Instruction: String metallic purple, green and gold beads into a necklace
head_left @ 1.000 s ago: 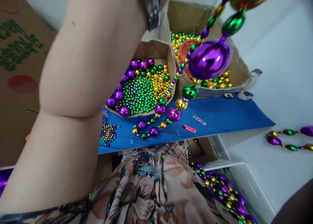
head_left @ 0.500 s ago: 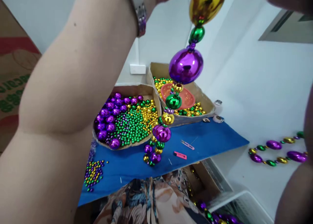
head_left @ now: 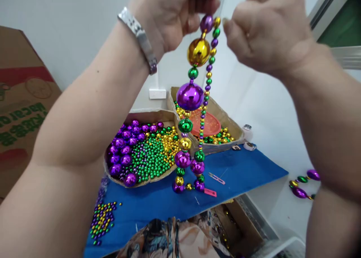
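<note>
Hands (head_left: 167, 19) (head_left: 267, 32) raised, near each other: left pinching bead strand (head_left: 190, 96); right curled, grip unclear.

The top edge crops the bare left hand (head_left: 172, 19) and bare right hand (head_left: 267, 32). The right forearm (head_left: 327, 100) hides part of a purple, green and gold bead strand (head_left: 299, 192); lettering on the pink rectangular object (head_left: 211, 192) is too small to read.

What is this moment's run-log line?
left hand: holding shiny purple-gold-green round-bead strand; right hand: beside it, grip unclear; below: flat blue tabletop
</note>
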The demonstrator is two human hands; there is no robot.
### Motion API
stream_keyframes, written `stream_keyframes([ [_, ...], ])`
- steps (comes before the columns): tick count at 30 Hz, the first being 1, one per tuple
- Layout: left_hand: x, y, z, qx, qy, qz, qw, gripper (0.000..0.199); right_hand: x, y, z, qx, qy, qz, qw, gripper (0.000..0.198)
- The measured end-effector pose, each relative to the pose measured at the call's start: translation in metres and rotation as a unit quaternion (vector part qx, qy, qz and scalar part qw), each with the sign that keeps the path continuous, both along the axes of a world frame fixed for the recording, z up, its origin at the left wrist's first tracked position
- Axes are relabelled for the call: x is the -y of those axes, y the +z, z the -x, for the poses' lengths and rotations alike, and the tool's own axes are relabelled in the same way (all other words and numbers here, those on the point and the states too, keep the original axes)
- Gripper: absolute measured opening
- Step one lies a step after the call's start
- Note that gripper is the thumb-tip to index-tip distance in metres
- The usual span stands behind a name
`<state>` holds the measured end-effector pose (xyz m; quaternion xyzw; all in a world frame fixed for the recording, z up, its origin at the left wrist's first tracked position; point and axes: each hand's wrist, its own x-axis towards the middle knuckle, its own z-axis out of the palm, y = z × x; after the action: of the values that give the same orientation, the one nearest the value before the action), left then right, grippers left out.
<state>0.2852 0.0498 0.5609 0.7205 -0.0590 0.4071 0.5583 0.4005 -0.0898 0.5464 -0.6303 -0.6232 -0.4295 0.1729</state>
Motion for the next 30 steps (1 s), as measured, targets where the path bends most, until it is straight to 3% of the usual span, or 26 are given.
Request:
stream_keyframes([
  [3, 0.013, -0.033, 0.008, 0.011, 0.065, -0.076, 0.995, 0.015, -0.007, -0.023, -0.009, -0.037, 0.043, 0.009, 0.998, 0.046],
  [9, 0.012, -0.044, 0.011, 0.013, 0.077, -0.134, 0.988, 0.024, -0.009, -0.037, -0.033, -0.053, 0.106, 0.055, 0.991, 0.047],
  [14, 0.016, -0.054, 0.013, -0.004, 0.096, -0.149, 0.984, 0.018, -0.006, -0.045, -0.040, 0.012, 0.076, 0.053, 0.996, 0.049],
  [18, 0.014, -0.060, 0.013, -0.009, 0.108, -0.155, 0.982, 0.018, -0.007, -0.051, -0.040, -0.009, 0.076, 0.054, 0.996, 0.049],
  [23, 0.006, -0.072, 0.011, 0.012, 0.051, -0.126, 0.991, 0.022, -0.016, -0.066, -0.048, -0.126, 0.132, 0.074, 0.980, 0.045],
  [26, 0.003, -0.081, 0.012, -0.032, 0.056, -0.086, 0.994, 0.023, -0.025, -0.081, -0.062, -0.216, 0.177, 0.061, 0.958, 0.044],
  [28, 0.002, -0.086, 0.012, -0.048, 0.066, -0.052, 0.995, 0.032, -0.030, -0.090, -0.070, -0.219, 0.187, 0.045, 0.957, 0.046],
  [30, 0.001, -0.090, 0.013, -0.049, 0.066, -0.021, 0.996, 0.036, -0.034, -0.096, -0.073, -0.158, 0.166, 0.047, 0.972, 0.048],
])
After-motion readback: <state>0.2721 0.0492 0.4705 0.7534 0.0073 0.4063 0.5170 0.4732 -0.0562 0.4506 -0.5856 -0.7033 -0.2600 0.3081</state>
